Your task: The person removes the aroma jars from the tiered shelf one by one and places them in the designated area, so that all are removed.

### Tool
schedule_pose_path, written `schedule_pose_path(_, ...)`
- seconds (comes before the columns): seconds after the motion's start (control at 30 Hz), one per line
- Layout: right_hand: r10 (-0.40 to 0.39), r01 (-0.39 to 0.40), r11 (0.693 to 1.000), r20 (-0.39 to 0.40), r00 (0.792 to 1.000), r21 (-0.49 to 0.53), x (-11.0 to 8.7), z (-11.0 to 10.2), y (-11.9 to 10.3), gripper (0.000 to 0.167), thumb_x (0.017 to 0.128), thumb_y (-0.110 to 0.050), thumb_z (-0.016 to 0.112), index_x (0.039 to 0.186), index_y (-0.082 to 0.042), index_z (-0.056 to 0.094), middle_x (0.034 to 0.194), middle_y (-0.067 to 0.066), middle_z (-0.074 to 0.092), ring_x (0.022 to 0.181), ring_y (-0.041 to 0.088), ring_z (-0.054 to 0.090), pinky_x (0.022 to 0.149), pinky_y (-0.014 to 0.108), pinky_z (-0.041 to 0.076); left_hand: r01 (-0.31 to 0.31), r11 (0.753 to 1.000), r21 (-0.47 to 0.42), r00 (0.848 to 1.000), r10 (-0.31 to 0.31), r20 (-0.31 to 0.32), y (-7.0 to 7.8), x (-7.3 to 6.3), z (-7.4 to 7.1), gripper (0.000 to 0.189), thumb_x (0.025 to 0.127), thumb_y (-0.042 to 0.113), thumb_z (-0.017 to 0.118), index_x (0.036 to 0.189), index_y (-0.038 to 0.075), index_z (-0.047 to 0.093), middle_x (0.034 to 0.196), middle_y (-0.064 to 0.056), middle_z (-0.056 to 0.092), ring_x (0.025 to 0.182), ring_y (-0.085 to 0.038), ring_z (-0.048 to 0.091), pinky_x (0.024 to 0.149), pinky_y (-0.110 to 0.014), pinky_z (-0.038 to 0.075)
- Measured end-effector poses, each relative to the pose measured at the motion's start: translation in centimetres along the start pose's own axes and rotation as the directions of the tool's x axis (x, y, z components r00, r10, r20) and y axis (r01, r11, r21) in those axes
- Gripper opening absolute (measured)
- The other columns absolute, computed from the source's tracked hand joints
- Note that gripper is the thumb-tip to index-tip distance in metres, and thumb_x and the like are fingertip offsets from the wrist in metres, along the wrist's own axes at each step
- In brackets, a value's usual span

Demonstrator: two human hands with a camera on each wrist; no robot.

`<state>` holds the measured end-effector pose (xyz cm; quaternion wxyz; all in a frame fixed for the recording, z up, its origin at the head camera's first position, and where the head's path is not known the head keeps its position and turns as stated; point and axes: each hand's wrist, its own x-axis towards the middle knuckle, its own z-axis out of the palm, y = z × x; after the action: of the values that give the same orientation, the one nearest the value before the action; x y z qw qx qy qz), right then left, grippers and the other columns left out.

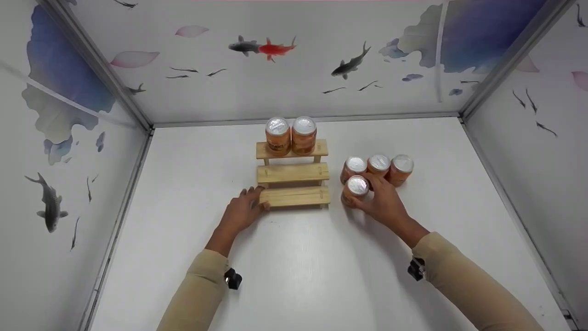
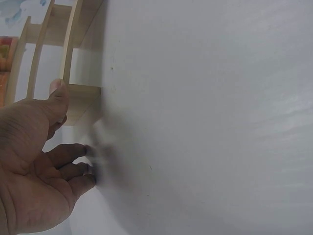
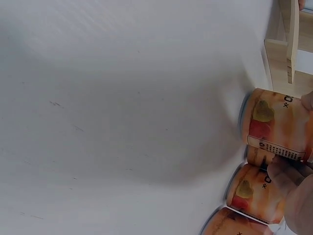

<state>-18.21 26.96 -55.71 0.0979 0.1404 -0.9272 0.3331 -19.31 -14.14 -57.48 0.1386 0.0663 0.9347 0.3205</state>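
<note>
My right hand (image 1: 384,202) holds the front can (image 1: 357,191), orange with a silver lid, thumb on its near side and fingers round its far right. In the right wrist view this can (image 3: 274,122) stands upright, its base at the table surface. Three like cans stand close behind it, one of them the rightmost can (image 1: 401,171). At the left end of a three-step wooden stand (image 1: 294,196), my left hand (image 1: 240,212) grips the lowest step. The left wrist view shows the thumb (image 2: 58,95) against the step's front edge, the other fingers bent beside it.
Two more orange cans stand side by side on the top step, a left can (image 1: 278,138) and a right can (image 1: 304,137). The white table (image 1: 294,271) is bounded by printed panels, with a back wall (image 1: 303,87) behind the stand.
</note>
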Motion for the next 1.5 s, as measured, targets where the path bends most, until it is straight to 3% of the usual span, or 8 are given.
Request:
schedule_pose_path(0.33,-0.017,0.016,0.999,-0.018,1.0,-0.046,0.8,-0.9,-0.6,0.063,0.087,-0.02,0.097,0.137,0.001,0.067,0.135,0.021,0.073,0.123,0.039,0.073,0.101,0.056,0.062,0.01,1.0,0.008,1.0,-0.01,0.001,0.2,-0.1,-0.1,0.068,0.109,0.048,0.067,0.168,0.02,0.049,0.173,-0.024,0.042,0.164,-0.05,0.035,0.129,-0.066,0.038)
schedule_pose_path(0.6,-0.035,0.031,0.99,-0.023,0.999,-0.136,2.0,-2.2,-2.0,0.068,0.088,-0.024,0.095,0.142,0.005,0.065,0.128,0.025,0.073,0.114,0.042,0.072,0.103,0.063,0.056,0.014,1.0,0.008,1.0,-0.014,0.009,0.1,-0.1,-0.2,0.069,0.11,0.049,0.066,0.169,0.02,0.047,0.175,-0.025,0.04,0.165,-0.051,0.035,0.13,-0.067,0.036)
schedule_pose_path(0.73,-0.065,0.061,0.988,-0.025,0.998,-0.14,2.9,-2.4,-2.6,0.066,0.089,-0.026,0.094,0.141,0.004,0.066,0.125,0.024,0.072,0.105,0.04,0.073,0.097,0.061,0.054,0.015,1.0,-0.002,1.0,-0.015,0.015,-0.1,-0.1,-0.2,0.069,0.11,0.049,0.065,0.17,0.019,0.047,0.175,-0.024,0.038,0.166,-0.05,0.032,0.131,-0.068,0.035)
schedule_pose_path(0.87,-0.066,0.063,0.989,-0.017,0.998,-0.137,3.9,-2.4,-3.2,0.064,0.092,-0.031,0.092,0.142,0.0,0.066,0.127,0.021,0.072,0.095,0.037,0.076,0.081,0.054,0.062,0.012,1.0,-0.009,1.0,-0.011,0.018,-0.2,-0.1,-0.2,0.069,0.11,0.05,0.065,0.169,0.019,0.047,0.175,-0.024,0.038,0.166,-0.051,0.031,0.131,-0.069,0.034)
schedule_pose_path(0.97,-0.075,0.072,0.99,-0.015,0.997,-0.121,4.7,-2.3,-3.9,0.065,0.093,-0.034,0.091,0.143,-0.001,0.066,0.13,0.021,0.072,0.099,0.04,0.078,0.082,0.055,0.065,0.008,1.0,-0.02,1.0,-0.007,0.021,-0.1,-0.1,-0.2,0.069,0.11,0.051,0.065,0.169,0.02,0.048,0.176,-0.023,0.038,0.166,-0.051,0.03,0.131,-0.069,0.034)
schedule_pose_path(1.1,-0.096,0.094,0.991,-0.01,0.995,-0.092,6.0,-2.0,-4.9,0.067,0.095,-0.037,0.09,0.145,0.0,0.064,0.133,0.022,0.071,0.115,0.043,0.076,0.094,0.058,0.064,0.016,0.999,-0.036,1.0,-0.015,0.024,-0.2,-0.1,-0.1,0.07,0.109,0.052,0.066,0.169,0.02,0.048,0.177,-0.022,0.037,0.167,-0.05,0.028,0.132,-0.07,0.032)
schedule_pose_path(1.27,-0.112,0.112,0.991,-0.001,0.994,-0.073,7.7,-1.2,-6.1,0.073,0.096,-0.038,0.089,0.149,0.002,0.061,0.136,0.023,0.07,0.118,0.042,0.074,0.098,0.057,0.064,0.038,0.998,-0.046,0.999,-0.037,0.03,-0.2,0.0,0.0,0.071,0.109,0.051,0.066,0.17,0.021,0.047,0.178,-0.019,0.036,0.169,-0.047,0.027,0.133,-0.067,0.031)
schedule_pose_path(1.5,-0.05,0.052,0.997,0.04,0.998,-0.053,10.0,-0.2,-8.1,0.08,0.098,-0.04,0.086,0.158,0.001,0.053,0.142,0.023,0.067,0.13,0.044,0.07,0.109,0.058,0.059,0.037,0.998,-0.05,0.999,-0.036,0.028,-0.4,-0.1,-0.1,0.071,0.11,0.054,0.063,0.171,0.022,0.045,0.179,-0.019,0.035,0.17,-0.046,0.025,0.134,-0.067,0.029)
